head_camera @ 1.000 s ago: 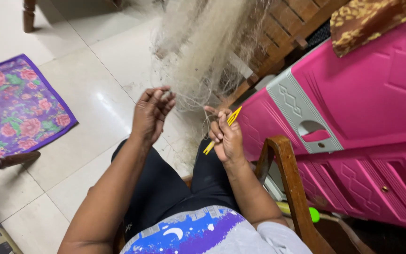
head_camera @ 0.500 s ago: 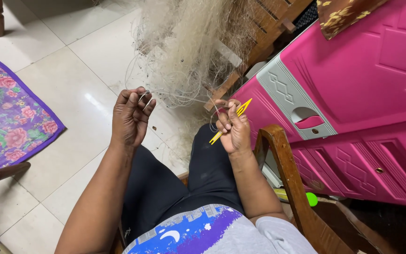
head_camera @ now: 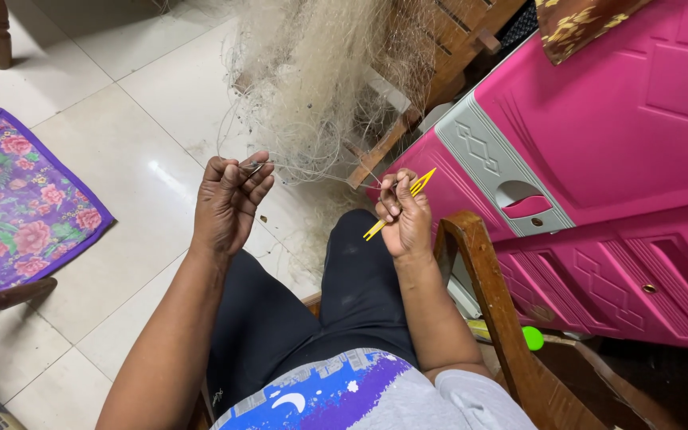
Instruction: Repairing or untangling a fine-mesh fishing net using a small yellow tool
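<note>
Pale tangled net [head_camera: 320,80] (fine mesh), yellow needle [head_camera: 401,204] in right hand [head_camera: 404,215].

No packages, labels, signs, screens.

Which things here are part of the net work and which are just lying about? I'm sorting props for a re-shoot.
In use: left hand, right hand, yellow netting needle, pale fishing net.
Lying about: floral mat, pink cabinet, green ball.

bare forearms, black trousers — a grey top printed with blue-purple moons and stars.
</note>
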